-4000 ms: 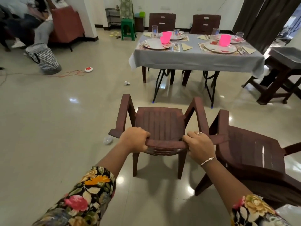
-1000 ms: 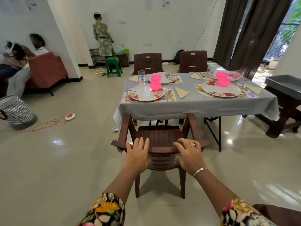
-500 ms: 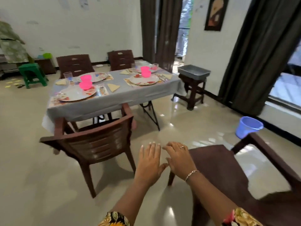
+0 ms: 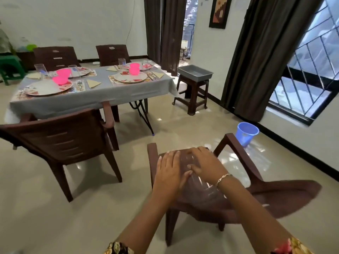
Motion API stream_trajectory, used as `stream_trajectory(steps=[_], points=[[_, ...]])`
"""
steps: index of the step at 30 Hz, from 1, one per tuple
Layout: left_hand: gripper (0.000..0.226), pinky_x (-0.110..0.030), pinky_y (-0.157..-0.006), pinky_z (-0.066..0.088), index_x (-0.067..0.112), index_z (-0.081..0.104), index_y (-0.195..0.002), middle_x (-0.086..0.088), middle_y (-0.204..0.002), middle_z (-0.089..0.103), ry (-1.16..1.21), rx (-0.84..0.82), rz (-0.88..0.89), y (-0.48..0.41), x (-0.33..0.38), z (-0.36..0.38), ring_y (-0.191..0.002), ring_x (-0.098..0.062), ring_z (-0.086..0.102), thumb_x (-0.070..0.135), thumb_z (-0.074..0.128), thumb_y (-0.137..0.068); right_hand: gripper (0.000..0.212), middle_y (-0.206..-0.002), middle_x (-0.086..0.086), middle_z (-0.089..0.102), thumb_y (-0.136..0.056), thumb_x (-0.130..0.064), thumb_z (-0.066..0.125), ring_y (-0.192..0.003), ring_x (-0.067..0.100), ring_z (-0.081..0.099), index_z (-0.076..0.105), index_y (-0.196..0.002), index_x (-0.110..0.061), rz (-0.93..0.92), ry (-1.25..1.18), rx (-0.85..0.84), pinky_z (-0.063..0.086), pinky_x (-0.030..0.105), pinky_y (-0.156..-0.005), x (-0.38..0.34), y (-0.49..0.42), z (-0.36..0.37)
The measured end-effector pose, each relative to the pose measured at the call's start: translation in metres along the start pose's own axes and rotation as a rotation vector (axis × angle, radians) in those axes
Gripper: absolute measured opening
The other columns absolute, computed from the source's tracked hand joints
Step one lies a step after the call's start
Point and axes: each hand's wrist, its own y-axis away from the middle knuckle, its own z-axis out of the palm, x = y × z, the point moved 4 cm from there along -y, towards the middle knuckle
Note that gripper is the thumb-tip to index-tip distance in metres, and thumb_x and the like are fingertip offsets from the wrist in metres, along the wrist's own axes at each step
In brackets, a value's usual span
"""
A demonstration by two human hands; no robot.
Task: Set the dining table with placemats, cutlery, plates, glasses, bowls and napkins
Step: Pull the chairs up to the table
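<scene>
- Plates (image 4: 48, 88), pink bowls (image 4: 63, 72), glasses (image 4: 39, 68) and folded napkins (image 4: 93, 83) lay set out on the grey-clothed worktop (image 4: 91, 99), well apart from the person.
- One chair (image 4: 64, 136) stood at its near edge, ready for a sitter.
- Left hand (image 4: 169, 173) and right hand (image 4: 207, 165) hung flat over a second chair (image 4: 275, 197), grip slack, fingers straight, clasping nothing. It looked like a reach to bring that chair across. Contact was too blurred to tell.

White walls (image 4: 73, 24) are seen above a glossy beige floor (image 4: 36, 217). Dark curtains (image 4: 256, 61) are hung beside a barred window (image 4: 311, 76), through which daylight is admitted. Brown plastic chairs (image 4: 64, 140) are placed about.
</scene>
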Motion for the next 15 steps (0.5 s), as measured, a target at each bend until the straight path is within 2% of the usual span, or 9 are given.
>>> stream_trajectory(steps=[2, 5, 8, 10, 12, 15], points=[[0.078, -0.045, -0.09, 0.05, 0.005, 0.059, -0.119, -0.012, -0.117, 0.065, 0.017, 0.011, 0.007, 0.01, 0.039, 0.003, -0.108, -0.027, 0.063, 0.059, 0.009, -0.095, 0.043, -0.123, 0.002, 0.049, -0.086, -0.028, 0.06, -0.116, 0.021, 0.046, 0.047, -0.126, -0.02, -0.005, -0.045, -0.035, 0.039, 0.031, -0.096, 0.026, 0.026, -0.014], [0.08, -0.046, -0.095, 0.046, 0.005, 0.057, -0.123, -0.013, -0.121, 0.062, 0.036, 0.033, 0.037, 0.021, 0.091, 0.007, -0.114, -0.028, 0.06, 0.062, 0.009, -0.094, 0.039, -0.118, 0.002, 0.052, -0.086, -0.026, 0.061, -0.109, 0.016, 0.05, 0.051, -0.123, -0.019, -0.039, -0.098, -0.077, 0.04, 0.027, -0.095, 0.06, 0.064, -0.04], [0.076, -0.046, -0.097, 0.043, 0.004, 0.054, -0.125, -0.013, -0.123, 0.061, 0.073, 0.056, 0.09, 0.031, 0.139, 0.016, -0.116, -0.029, 0.059, 0.062, 0.016, -0.093, 0.04, -0.117, -0.001, 0.053, -0.086, -0.022, 0.062, -0.098, 0.004, 0.047, 0.052, -0.124, -0.018, -0.088, -0.115, -0.124, 0.033, 0.004, -0.081, 0.093, 0.098, -0.061], [0.072, -0.042, -0.098, 0.041, 0.007, 0.052, -0.126, -0.01, -0.123, 0.061, 0.069, 0.076, 0.133, 0.04, 0.166, 0.024, -0.116, -0.026, 0.059, 0.061, 0.018, -0.093, 0.039, -0.114, -0.001, 0.055, -0.085, -0.021, 0.064, -0.095, 0.003, 0.048, 0.053, -0.123, -0.017, -0.103, -0.139, -0.151, 0.032, -0.001, -0.076, 0.115, 0.116, -0.069], [0.071, -0.035, -0.097, 0.043, 0.011, 0.051, -0.126, -0.005, -0.123, 0.062, 0.054, 0.05, 0.156, 0.048, 0.186, 0.031, -0.115, -0.021, 0.059, 0.062, 0.012, -0.094, 0.04, -0.111, -0.001, 0.059, -0.081, -0.032, 0.065, -0.095, 0.006, 0.051, 0.057, -0.118, -0.017, -0.113, -0.155, -0.156, 0.035, 0.004, -0.078, 0.137, 0.132, -0.073], [0.073, -0.029, -0.089, 0.05, 0.016, 0.056, -0.121, 0.001, -0.118, 0.065, 0.006, 0.002, 0.189, 0.06, 0.199, 0.045, -0.11, -0.015, 0.063, 0.065, 0.01, -0.092, 0.062, -0.104, -0.007, 0.06, -0.071, -0.066, 0.052, -0.094, 0.002, 0.053, 0.062, -0.111, -0.021, -0.129, -0.123, -0.202, 0.038, 0.007, -0.08, 0.165, 0.151, -0.069]])
